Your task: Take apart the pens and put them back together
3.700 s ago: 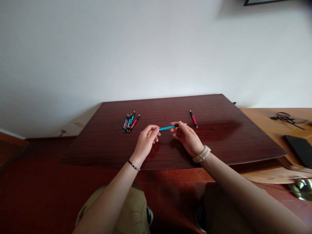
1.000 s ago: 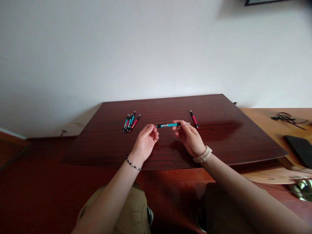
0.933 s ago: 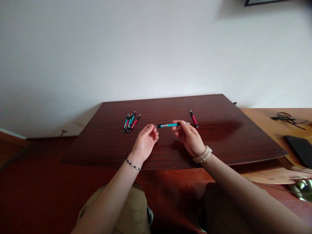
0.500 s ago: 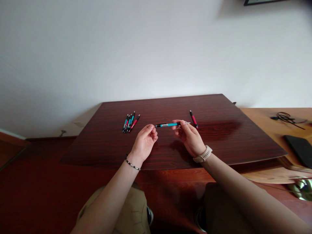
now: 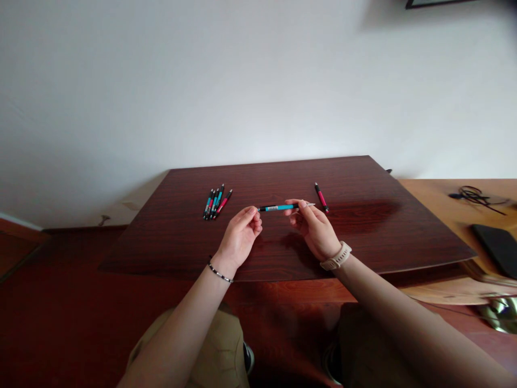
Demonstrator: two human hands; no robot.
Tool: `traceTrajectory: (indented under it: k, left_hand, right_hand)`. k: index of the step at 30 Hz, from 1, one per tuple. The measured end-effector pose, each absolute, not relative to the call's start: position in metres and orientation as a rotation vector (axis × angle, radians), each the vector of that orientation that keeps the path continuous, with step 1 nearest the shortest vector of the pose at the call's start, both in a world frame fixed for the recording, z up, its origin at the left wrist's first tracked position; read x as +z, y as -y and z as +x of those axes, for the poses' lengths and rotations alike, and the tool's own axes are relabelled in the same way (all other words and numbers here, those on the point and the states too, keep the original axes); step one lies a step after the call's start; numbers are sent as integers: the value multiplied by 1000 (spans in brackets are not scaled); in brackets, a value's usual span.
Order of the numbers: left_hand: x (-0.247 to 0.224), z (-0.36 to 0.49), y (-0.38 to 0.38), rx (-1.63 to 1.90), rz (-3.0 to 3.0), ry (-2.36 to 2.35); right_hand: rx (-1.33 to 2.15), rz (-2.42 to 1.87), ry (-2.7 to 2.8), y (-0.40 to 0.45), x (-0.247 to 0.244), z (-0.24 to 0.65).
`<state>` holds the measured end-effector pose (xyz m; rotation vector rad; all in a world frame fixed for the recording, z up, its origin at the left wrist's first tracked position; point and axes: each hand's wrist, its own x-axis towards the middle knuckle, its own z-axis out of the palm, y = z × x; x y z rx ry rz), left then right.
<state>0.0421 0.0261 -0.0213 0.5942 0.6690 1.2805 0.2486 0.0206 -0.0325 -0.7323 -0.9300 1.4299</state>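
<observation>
A blue and black pen is held level above the table, its pointed metal tip to the right and a white barcode label on its barrel. My right hand pinches it close to the tip. At the pen's black left end, my left hand is closed, with thumb and fingertips on that end. Beyond my left hand, several blue, pink and black pens lie in a group. A single pink and black pen lies on the table behind my right hand.
The dark wooden table stands against a white wall. To its right, a lighter wooden surface bears a coiled black cable and a flat black object. My knees are below the table's front edge.
The pen has turned slightly about its length, so the barcode label shows more plainly. Both hands stay in nearly the same place, and the pens on the table have not moved.
</observation>
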Motion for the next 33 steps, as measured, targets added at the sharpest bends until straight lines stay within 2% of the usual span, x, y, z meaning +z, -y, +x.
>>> traceTrajectory:
  k: [14,33]
  left_hand:
    - [-19,44,-23,1254,510,-634]
    - [-21,38,-27,1321,697,-754]
  right_hand:
    - [1418,-743,961,-19,-31,247]
    - [1406,-767,928,-23,-31,253]
